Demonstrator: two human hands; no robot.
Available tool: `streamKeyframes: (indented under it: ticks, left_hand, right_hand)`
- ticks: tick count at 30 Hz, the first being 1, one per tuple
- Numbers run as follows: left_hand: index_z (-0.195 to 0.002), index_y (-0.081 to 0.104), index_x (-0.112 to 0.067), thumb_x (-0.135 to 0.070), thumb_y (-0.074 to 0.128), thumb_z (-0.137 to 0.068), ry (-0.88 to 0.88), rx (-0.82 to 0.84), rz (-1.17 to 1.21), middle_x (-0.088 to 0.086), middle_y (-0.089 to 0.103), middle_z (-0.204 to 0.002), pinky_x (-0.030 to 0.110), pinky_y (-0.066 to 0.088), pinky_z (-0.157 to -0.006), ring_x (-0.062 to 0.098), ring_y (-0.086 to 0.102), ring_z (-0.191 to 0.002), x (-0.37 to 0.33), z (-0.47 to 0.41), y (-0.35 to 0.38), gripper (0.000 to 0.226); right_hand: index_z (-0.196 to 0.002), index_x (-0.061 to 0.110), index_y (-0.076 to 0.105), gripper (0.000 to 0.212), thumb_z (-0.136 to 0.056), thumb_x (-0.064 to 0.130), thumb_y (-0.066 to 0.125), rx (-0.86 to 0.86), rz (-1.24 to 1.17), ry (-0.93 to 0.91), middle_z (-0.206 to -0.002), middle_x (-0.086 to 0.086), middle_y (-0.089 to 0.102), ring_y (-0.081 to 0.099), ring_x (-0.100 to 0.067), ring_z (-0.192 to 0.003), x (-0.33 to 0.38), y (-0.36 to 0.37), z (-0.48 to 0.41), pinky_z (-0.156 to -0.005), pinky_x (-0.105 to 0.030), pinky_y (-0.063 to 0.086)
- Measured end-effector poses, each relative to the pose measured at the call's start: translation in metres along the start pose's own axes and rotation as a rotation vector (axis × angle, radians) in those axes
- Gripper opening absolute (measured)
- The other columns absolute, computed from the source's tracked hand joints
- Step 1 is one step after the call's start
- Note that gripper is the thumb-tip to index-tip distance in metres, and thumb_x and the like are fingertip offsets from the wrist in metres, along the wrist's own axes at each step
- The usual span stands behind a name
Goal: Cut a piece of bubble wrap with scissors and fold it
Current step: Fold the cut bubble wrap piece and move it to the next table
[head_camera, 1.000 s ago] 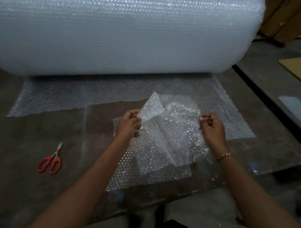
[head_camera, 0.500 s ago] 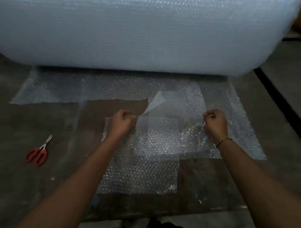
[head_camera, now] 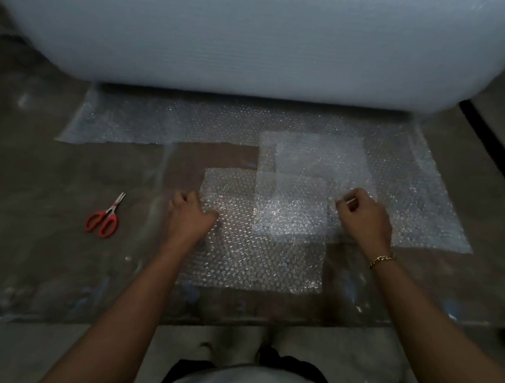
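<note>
A folded, paler piece of bubble wrap (head_camera: 312, 176) lies flat, partly over a larger cut sheet of bubble wrap (head_camera: 257, 257) on the dark floor. My left hand (head_camera: 189, 216) sits at the cut sheet's left edge, fingers curled and thumb on the sheet, apparently gripping that edge. My right hand (head_camera: 363, 216), with a gold bracelet on the wrist, pinches the near right edge of the folded piece. Red-handled scissors (head_camera: 104, 217) lie closed on the floor, well left of my left hand.
A huge roll of bubble wrap (head_camera: 251, 39) spans the far side, and its loose end (head_camera: 168, 122) is spread on the floor under the folded piece. A black strip (head_camera: 488, 130) borders the work area at the right. My knees show at the bottom.
The folded piece, held up a second ago, now lies flat and farther from me. My left hand has moved left, off its corner, to the cut sheet's edge. The camera has tilted downward.
</note>
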State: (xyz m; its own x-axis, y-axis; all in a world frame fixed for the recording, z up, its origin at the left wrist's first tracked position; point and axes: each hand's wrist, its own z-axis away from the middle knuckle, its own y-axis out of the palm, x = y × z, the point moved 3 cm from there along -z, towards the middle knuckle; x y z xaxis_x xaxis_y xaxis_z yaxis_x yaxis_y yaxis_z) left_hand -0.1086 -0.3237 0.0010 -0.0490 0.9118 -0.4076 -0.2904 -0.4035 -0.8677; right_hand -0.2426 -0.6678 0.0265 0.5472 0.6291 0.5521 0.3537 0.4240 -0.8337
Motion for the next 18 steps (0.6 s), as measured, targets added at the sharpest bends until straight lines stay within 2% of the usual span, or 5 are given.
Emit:
streamKeyframes:
  ticks: [5,8,11,15,18]
  left_hand:
    - [-0.124,0.048,-0.012,-0.036,0.070,-0.083,0.082,0.075,-0.001,0.017,0.063,-0.125,0.040,0.048,-0.085,0.038,0.061,-0.113,0.029,0.009,-0.010,0.053]
    - [-0.121,0.048,-0.018,-0.025,0.068,-0.082,0.160,0.112,0.010,0.013,0.069,-0.115,0.037,0.050,-0.080,0.036,0.065,-0.104,0.037,0.018,-0.011,0.045]
    - [-0.126,0.049,-0.023,-0.026,0.066,-0.080,0.188,0.092,0.209,0.010,0.071,-0.104,0.037,0.052,-0.077,0.034,0.068,-0.093,0.046,0.025,-0.019,0.049]
    - [-0.123,0.049,-0.027,-0.021,0.063,-0.085,0.120,0.108,0.578,0.007,0.068,-0.091,0.045,0.061,-0.072,0.030,0.070,-0.075,0.069,0.024,-0.039,0.041]
    - [-0.117,0.051,-0.020,-0.015,0.062,-0.083,0.019,0.068,0.770,0.008,0.064,-0.085,0.034,0.053,-0.058,0.024,0.061,-0.058,0.084,0.015,-0.059,0.036]
  right_hand:
    - [-0.088,0.027,0.054,0.021,-0.086,0.045,0.062,0.106,0.029,0.015,-0.074,-0.001,0.067,0.065,-0.027,-0.073,0.008,0.025,0.073,-0.068,-0.040,0.054]
    - [-0.093,0.032,0.048,0.024,-0.079,0.046,0.060,0.153,0.111,0.032,-0.084,-0.002,0.069,0.066,-0.027,-0.078,0.018,0.043,0.104,-0.070,-0.041,0.056]
    - [-0.100,0.026,0.058,0.020,-0.084,0.023,0.068,0.100,0.117,0.035,-0.087,-0.001,0.071,0.067,-0.027,-0.082,0.036,0.050,0.123,-0.070,-0.035,0.053]
    - [-0.098,0.021,0.058,0.023,-0.086,0.008,0.072,0.146,-0.292,0.152,-0.091,-0.004,0.066,0.066,-0.026,-0.087,0.059,0.058,0.138,-0.074,-0.036,0.054]
    - [-0.099,0.016,0.059,0.026,-0.084,0.001,0.075,0.168,-0.541,0.228,-0.097,-0.011,0.064,0.064,-0.031,-0.093,0.074,0.063,0.145,-0.080,-0.040,0.054]
